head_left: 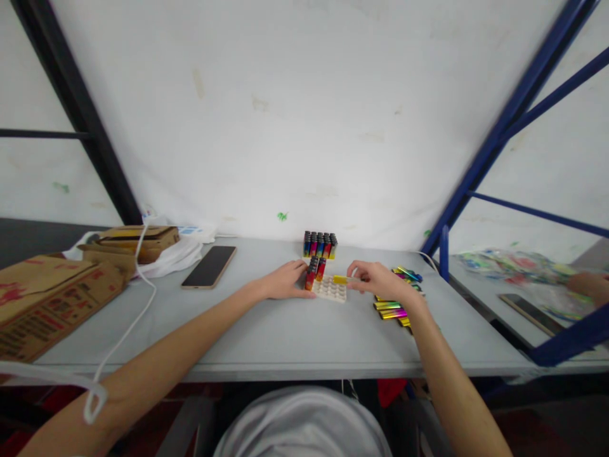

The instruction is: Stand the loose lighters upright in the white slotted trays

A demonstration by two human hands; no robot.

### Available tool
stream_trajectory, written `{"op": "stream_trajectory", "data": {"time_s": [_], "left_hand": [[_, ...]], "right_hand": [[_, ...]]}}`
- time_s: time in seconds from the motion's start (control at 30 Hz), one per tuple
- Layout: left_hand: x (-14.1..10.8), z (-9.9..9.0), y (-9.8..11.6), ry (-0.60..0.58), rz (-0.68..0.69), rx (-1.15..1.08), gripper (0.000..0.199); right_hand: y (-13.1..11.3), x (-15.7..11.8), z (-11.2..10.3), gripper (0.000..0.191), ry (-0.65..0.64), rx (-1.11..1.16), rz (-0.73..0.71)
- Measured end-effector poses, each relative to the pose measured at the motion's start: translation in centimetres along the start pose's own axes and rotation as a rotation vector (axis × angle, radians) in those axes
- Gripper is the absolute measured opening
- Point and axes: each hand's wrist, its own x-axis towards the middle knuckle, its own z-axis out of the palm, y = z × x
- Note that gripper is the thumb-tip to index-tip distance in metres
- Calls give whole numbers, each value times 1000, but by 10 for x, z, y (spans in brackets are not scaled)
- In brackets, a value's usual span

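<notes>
A white tray with round holes (335,291) lies on the grey table. Several red-orange lighters (311,277) stand upright in its left part. Around the tray's left edge and those lighters rests my left hand (287,280), thumb and fingers apart. My right hand (371,277) pinches a yellow lighter (340,279), held sideways over the tray's right part. Behind the tray stands a block of multicoloured lighters with black tops (320,244). Loose shiny lighters (392,309) lie in a pile beside and beneath my right wrist.
A phone (209,266) lies left of my left hand. Cardboard boxes (61,298) and a white cable (143,304) are farther left. Blue metal posts (492,143) rise at the right. Beyond them, another person's hand (589,285) is near plastic bags and a second phone (531,314).
</notes>
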Motion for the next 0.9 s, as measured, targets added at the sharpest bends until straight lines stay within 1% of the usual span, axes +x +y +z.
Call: {"op": "stream_trajectory", "data": {"time_s": [0.07,0.13,0.2,0.33,0.4,0.5,0.57,0.63,0.77,0.9], "left_hand": [[0,-1,0,-3,-3,2,74],[0,-1,1,1,12,-6,75],[0,-2,1,9,32,-19,75],[-1,-2,1,14,51,-33,76],[0,-1,1,12,47,-29,76],[0,-1,1,9,24,-17,76],[1,-1,1,10,17,-16,76],[1,-1,1,13,25,-19,75],[1,0,-1,14,39,-20,77],[1,1,-4,17,26,-25,78]], "right_hand": [[-2,7,5,33,76,9,-59],[-1,14,13,34,131,57,-89],[3,21,21,36,187,110,-88],[11,29,32,47,316,174,-91],[13,31,35,49,328,248,-81],[11,32,40,50,291,433,-41],[9,33,45,49,311,478,-23],[5,34,49,48,377,406,-21],[-6,34,52,49,500,178,-17],[-15,31,51,53,557,24,83]]}}
